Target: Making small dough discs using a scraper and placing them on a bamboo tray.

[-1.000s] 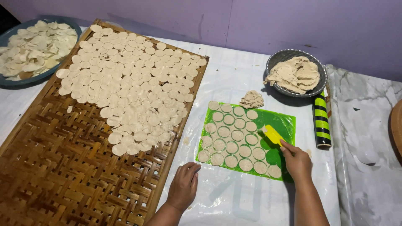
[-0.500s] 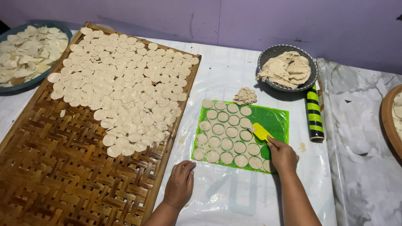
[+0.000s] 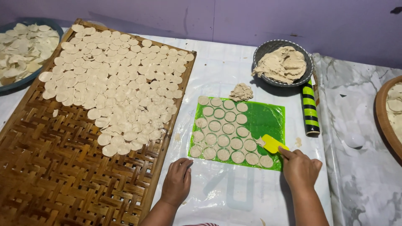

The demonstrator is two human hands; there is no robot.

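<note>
Hands first: the right hand [image 3: 299,167] pinches the handle of a small yellow scraper [image 3: 273,143], whose blade lies at the lower right of the green mat [image 3: 268,119], just beside the nearest cut dough rounds [image 3: 224,129]; the left hand [image 3: 176,181] rests flat, fingers loosely together, on the plastic-covered surface [image 3: 222,71] just below the mat's lower left corner and beside the edge of the woven bamboo tray [image 3: 63,175]. On the mat the rounds are cut and sit in rows over its left and lower parts, while the upper right of it is bare; a small lump of dough scraps [image 3: 241,91] lies just above it. The tray holds a great many finished rounds over its upper half, its lower half being bare weave, so the work looks well along, with this mat's batch yet to be lifted off. Farther out stand a grey bowl of dough [image 3: 284,62], a green-and-black striped roller [image 3: 310,109] and a blue dish of rounds [image 3: 21,50]. Against the earlier view, the scraper and right hand sit lower on the mat, nearer its bottom edge
</note>
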